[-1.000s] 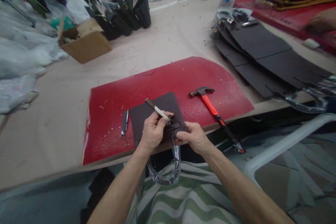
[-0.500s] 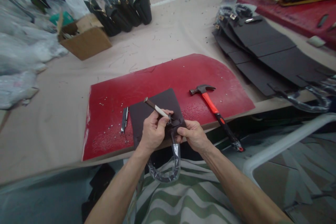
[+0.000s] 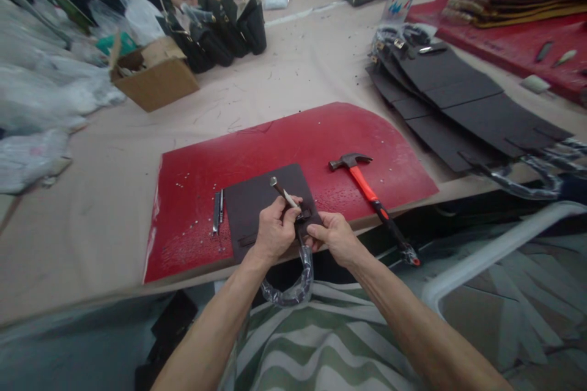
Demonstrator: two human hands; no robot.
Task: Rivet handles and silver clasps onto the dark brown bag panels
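In our left hand (image 3: 276,231) we pinch the rod (image 3: 288,197), slanting away leftward over the dark panel (image 3: 254,198) our right hand (image 3: 337,236) pinches.

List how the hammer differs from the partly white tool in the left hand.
The hammer lies on the red board, its handle past the edge; the tool is held tilted in the left hand.
The hammer has a claw head and orange-black handle; the tool is a slim rod, partly white.
Both look partly metal.
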